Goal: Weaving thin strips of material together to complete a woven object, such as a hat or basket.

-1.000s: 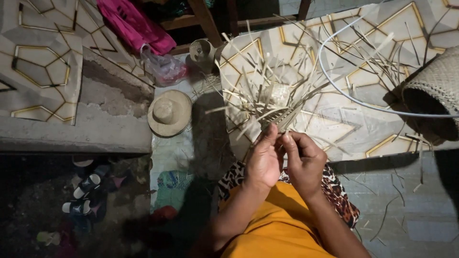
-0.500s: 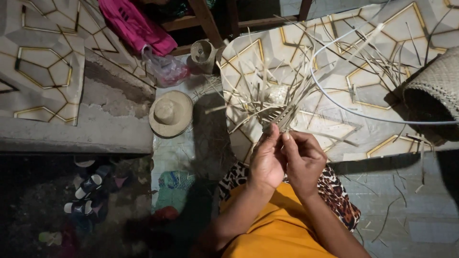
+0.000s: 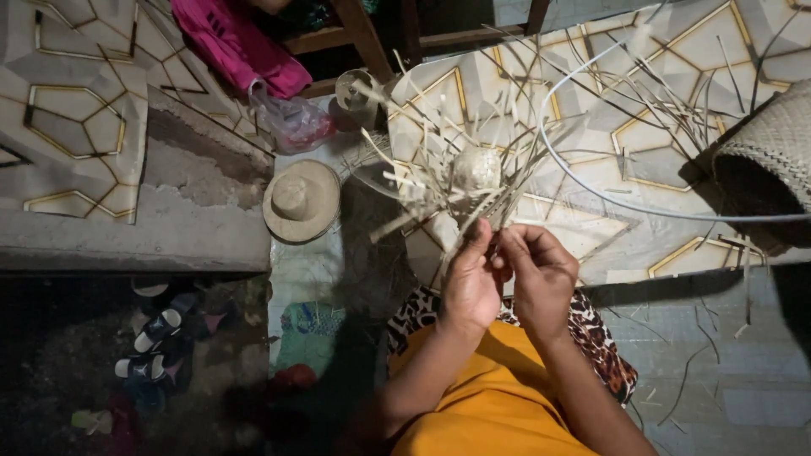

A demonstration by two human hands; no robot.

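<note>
A half-woven piece of pale straw [image 3: 475,173] with many loose strips fanning out is held up in front of me over the patterned floor. My left hand [image 3: 470,283] pinches strips at its lower edge between thumb and fingers. Beside it, touching, my right hand [image 3: 537,270] grips neighbouring strips. Both forearms rise from my lap, which is covered in orange cloth [image 3: 494,397] over a leopard-print fabric [image 3: 604,338].
A small finished straw hat [image 3: 301,200] lies on the floor at left. A woven basket [image 3: 773,152] stands at the right edge, and a thin white cord [image 3: 591,190] curves across the tiles. Pink cloth [image 3: 241,38], a plastic bag [image 3: 291,122] and sandals [image 3: 156,342] lie further left.
The woven piece has been turned and lifted slightly, showing its rounded crown. Both hands stay on the strips, fingers shifted a little.
</note>
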